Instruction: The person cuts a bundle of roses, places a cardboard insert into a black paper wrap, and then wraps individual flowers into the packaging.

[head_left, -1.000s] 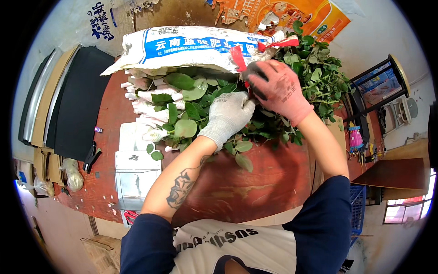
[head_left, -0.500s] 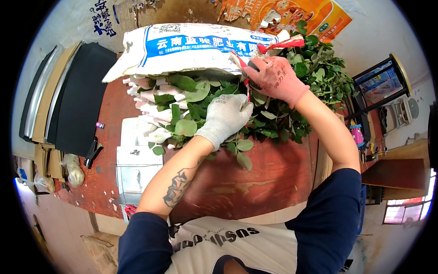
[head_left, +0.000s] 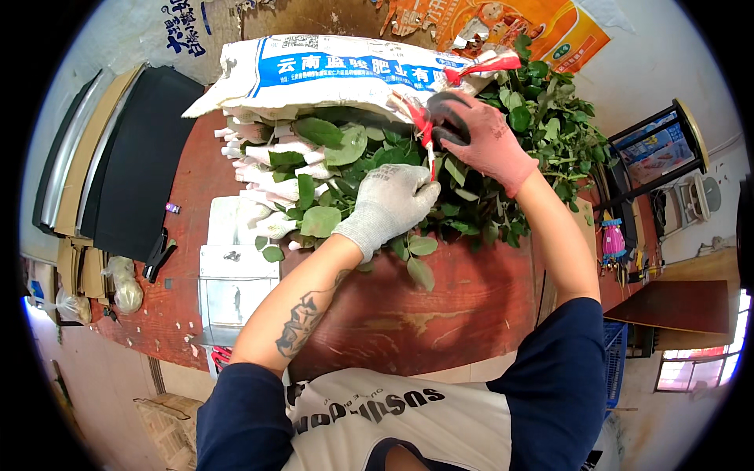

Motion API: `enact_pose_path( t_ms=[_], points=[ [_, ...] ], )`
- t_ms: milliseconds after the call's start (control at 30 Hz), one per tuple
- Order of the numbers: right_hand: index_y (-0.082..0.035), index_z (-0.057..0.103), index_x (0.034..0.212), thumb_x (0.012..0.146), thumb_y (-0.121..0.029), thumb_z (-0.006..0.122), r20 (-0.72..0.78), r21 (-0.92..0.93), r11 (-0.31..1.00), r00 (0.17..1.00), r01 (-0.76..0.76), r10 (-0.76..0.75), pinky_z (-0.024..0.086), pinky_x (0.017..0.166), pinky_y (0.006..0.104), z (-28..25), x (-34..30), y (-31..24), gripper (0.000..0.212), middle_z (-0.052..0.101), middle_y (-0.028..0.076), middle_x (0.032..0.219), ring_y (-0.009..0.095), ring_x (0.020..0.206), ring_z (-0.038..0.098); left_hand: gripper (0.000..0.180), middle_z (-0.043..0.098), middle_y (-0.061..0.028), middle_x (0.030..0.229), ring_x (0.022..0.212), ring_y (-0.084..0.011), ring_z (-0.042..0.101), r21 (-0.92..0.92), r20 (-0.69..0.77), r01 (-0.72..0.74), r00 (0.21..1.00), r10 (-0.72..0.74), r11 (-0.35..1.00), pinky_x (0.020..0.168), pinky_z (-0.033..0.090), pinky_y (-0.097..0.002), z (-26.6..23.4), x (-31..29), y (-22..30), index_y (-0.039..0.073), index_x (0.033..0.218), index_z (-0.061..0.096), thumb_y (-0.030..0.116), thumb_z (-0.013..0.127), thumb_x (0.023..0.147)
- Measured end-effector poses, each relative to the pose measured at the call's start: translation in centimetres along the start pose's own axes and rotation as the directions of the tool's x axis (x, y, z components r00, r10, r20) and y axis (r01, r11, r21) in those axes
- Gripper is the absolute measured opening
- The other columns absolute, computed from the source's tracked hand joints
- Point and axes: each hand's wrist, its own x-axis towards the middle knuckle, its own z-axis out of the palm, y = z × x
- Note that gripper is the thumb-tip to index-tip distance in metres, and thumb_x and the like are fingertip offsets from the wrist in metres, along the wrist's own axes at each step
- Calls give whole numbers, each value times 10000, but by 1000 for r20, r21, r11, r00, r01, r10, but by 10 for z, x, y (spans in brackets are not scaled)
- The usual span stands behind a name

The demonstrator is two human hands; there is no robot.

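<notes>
A thick bundle of leafy stems [head_left: 550,125], with pale wrapped heads [head_left: 267,188] at its left end, lies on the table under a white woven sack [head_left: 338,86]. A red strip [head_left: 426,125] runs down from the sack's front edge across the leaves. My left hand [head_left: 391,202], in a grey-white glove, lies on the bundle, thumb and fingers closed at the strip's lower part. Just right of the strip's twisted upper part is my right hand [head_left: 487,141], in a pink glove with dark fingers. Its fingers curl in against the strip; the exact grip is partly hidden.
The bundle rests on a reddish wooden table [head_left: 408,322]. Metal plates [head_left: 239,286] lie left of my left forearm, near a black clamp [head_left: 159,256] and dark panels [head_left: 141,165]. Another red tie [head_left: 487,69] sits at the sack's right end. A black-framed stand [head_left: 652,157] is at right.
My right hand has moved slightly right, and more of the twisted red strip shows beside it. The sack has shifted a little in the picture. My left hand stays on the bundle.
</notes>
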Motion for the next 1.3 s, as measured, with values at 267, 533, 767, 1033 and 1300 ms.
enact_pose_path(
  t_ms=[267,533,767,1033,1300],
  points=[
    [-109,641,1084,755,-169,666,-51,58,987,987,-151,154,481,859,394,2,-16,-2,335,634,120,940,323,954,598,324,589,-190,759,759,-401,581,-69,-38,-15,999,13,997,664,442,-482,10,-4,1,22,757,584,330,565,857],
    [-109,616,1075,785,-236,635,149,-169,975,974,-144,169,486,894,419,10,1,2,317,519,166,1327,340,1033,606,298,583,-192,767,765,-401,574,-21,-15,18,1000,-18,1000,667,438,-480,5,-9,0,22,758,579,300,568,864],
    [-97,633,979,813,-209,603,275,-332,942,960,53,43,489,895,409,11,-14,6,202,556,119,1290,315,1072,595,285,614,-195,750,767,-395,605,128,82,105,990,-116,986,690,456,-487,-5,-5,-2,43,792,598,314,553,870],
    [-21,688,909,800,-301,647,59,388,797,875,-464,481,498,780,378,19,-34,20,303,679,176,876,341,833,643,277,609,-201,746,760,-405,604,46,5,25,1000,-25,999,662,459,-475,5,3,6,32,778,576,299,577,853],
    [-56,632,757,850,-267,668,508,774,87,697,-627,507,345,429,206,28,-22,-8,233,523,-31,598,43,466,440,248,623,-178,762,769,-380,618,119,16,-17,1000,15,993,695,477,-495,4,-8,5,58,797,583,289,531,873]
  ],
)
